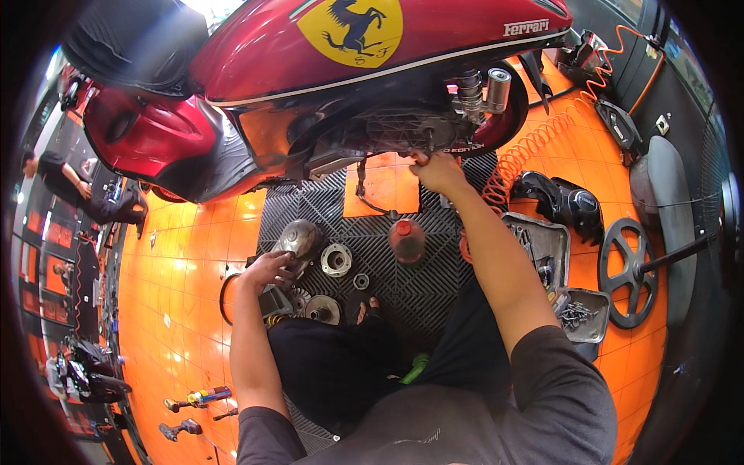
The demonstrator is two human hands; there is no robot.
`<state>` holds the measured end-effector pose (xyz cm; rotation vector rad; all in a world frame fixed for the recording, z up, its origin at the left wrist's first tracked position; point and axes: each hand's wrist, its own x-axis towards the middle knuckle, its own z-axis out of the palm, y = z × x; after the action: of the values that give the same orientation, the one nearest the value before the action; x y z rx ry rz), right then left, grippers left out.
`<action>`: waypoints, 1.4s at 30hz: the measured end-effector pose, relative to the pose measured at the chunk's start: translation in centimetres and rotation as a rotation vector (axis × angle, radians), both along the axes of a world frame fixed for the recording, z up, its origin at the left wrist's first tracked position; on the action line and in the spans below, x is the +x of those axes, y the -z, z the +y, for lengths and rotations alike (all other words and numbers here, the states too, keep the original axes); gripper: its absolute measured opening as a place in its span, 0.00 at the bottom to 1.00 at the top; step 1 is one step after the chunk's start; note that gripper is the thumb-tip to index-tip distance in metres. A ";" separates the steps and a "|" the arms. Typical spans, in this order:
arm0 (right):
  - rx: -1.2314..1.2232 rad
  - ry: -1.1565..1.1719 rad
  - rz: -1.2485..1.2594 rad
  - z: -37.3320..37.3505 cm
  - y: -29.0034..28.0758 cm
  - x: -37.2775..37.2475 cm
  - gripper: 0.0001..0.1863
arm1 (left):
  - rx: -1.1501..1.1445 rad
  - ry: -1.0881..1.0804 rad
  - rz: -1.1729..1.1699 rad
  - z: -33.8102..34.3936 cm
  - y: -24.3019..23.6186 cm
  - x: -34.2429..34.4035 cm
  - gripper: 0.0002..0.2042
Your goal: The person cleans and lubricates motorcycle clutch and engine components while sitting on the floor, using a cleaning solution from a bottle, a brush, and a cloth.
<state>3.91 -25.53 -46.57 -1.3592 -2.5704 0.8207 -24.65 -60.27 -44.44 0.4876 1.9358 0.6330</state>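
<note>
My right hand (439, 174) reaches up to the underside of the red scooter (256, 70), at its exposed engine casing (407, 128). Its fingers are closed together there around something too small and dark to name. Down on the left, my left hand (270, 270) lies with fingers stretched out against the lower edge of a rounded grey metal part (302, 238). Just right of that hand are a ring-shaped metal part (336, 260), a hex nut (360, 281) and a round metal disc (322, 309). Beneath the hand sits a grey boxy part (274, 302).
A bottle with a red cap (406, 242) stands on the black ribbed mat (434, 294). To the right are a coiled orange hose (535, 151), black covers (564, 203), metal trays (597, 329) and a spoked wheel (626, 271). Power tools (180, 428) lie lower left; another person (62, 174) stands far left.
</note>
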 end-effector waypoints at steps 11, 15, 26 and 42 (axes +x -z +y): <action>-0.087 0.034 0.124 -0.8 -2.7 -0.5 0.29 | -0.014 -0.004 -0.033 0.3 -0.1 0.6 0.23; 0.049 -0.018 0.143 -1.6 -3.4 -0.7 0.25 | -0.042 -0.009 -0.030 0.0 0.1 0.4 0.22; 0.120 0.107 0.060 0.1 -2.1 1.2 0.28 | -0.034 0.004 0.054 -0.3 -0.6 0.4 0.24; 0.258 -0.061 0.534 3.5 3.4 2.6 0.23 | 0.203 0.762 0.726 -2.0 0.8 -3.6 0.21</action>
<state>6.55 -21.99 -50.01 -0.8494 -2.2069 0.7094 -28.27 -62.27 -45.26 1.6597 2.0995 0.1412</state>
